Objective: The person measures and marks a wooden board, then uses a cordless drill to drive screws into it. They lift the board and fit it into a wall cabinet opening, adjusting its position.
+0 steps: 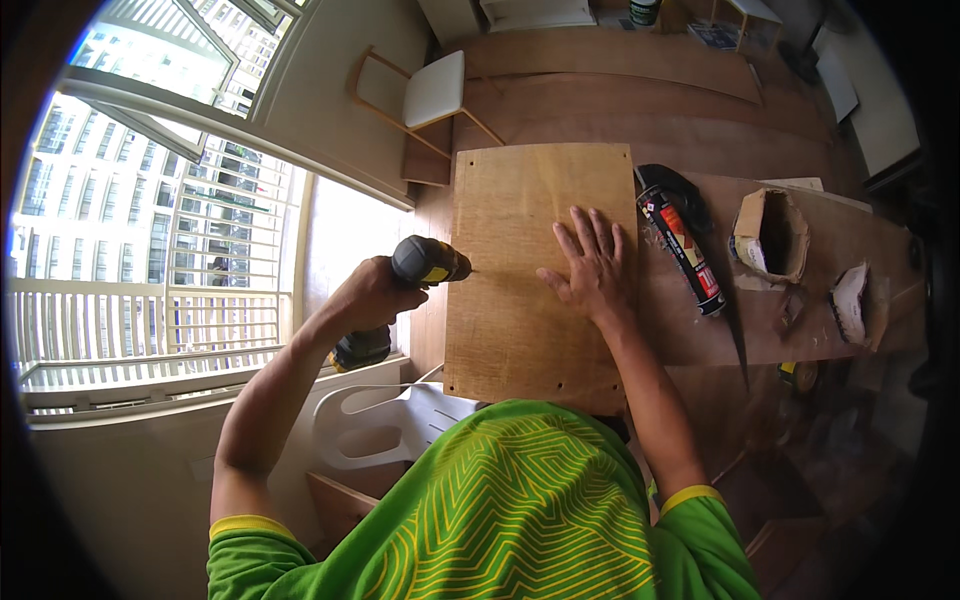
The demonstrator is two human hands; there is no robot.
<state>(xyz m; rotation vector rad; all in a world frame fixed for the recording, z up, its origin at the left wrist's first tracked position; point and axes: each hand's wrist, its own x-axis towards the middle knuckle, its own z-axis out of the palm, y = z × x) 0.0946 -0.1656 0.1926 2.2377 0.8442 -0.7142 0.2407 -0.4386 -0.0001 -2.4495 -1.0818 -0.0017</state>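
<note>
Left hand (375, 292) clamped on cordless drill (425, 262), bit at plywood panel (535, 270) edge on the desk (800, 320). Right hand (592, 265) spread flat, grip apart, pinning panel. Likely risks: bit skating sideways; panel shifting under push.

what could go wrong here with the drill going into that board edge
1. The left hand drives the cordless drill sideways into the plywood board's left edge; the bit could wander and split the thin edge.
2. Only the flat right hand holds the board, so it may slide.
3. The sealant tube and saw lie right beside that hand.
</note>
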